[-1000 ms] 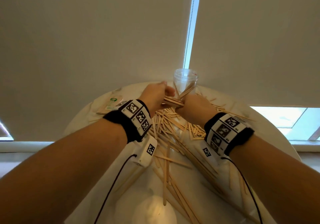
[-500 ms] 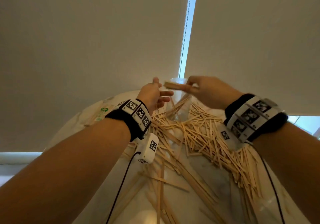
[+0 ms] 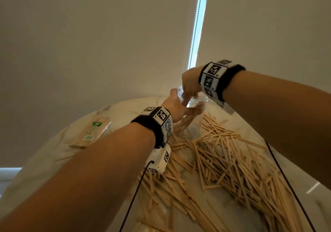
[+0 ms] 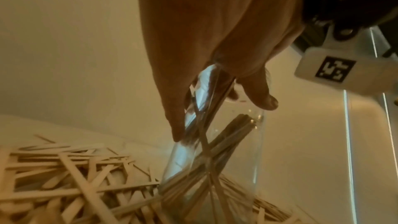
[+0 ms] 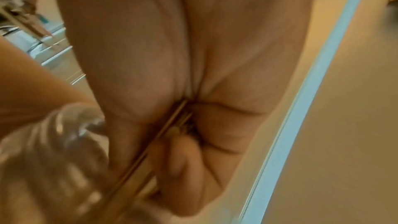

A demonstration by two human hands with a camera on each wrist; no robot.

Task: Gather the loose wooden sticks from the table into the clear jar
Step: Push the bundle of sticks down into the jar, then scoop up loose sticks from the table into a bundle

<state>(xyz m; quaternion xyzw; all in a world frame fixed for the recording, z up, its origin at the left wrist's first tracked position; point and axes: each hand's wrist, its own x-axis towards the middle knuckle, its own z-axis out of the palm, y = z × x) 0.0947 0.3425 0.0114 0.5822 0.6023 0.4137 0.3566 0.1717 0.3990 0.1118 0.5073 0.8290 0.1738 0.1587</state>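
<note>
Jar: the clear jar [image 3: 194, 106] stands upright at the far side of the round bench [image 3: 53, 160], at the far tip of the loose pile.
Sticks inside: the left wrist view shows a leaning bundle [image 4: 226, 142] already in the jar, crossing against its wall; the head view shows these only faintly through the plastic.
Left hand: the left hand [image 3: 176, 109] grips the jar's near side, fingers [image 4: 172, 108] curled round the wall and thumb at the rim.
Right hand: the right hand [image 3: 190, 83] is directly above the jar mouth, fingertips pointing down into it.
Right grasp: only the right wrist view shows it, a thin bundle of sticks [image 5: 150, 151] pinched between thumb and curled fingers, next to the blurred jar rim [image 5: 71, 125].
Loose sticks: a wide heap [image 3: 223, 162] spreads from the jar's base toward the near edge of the bench.
Packet: a wrapped pack of sticks [image 3: 91, 133] lies well left of the jar, seen from the head view alone.
</note>
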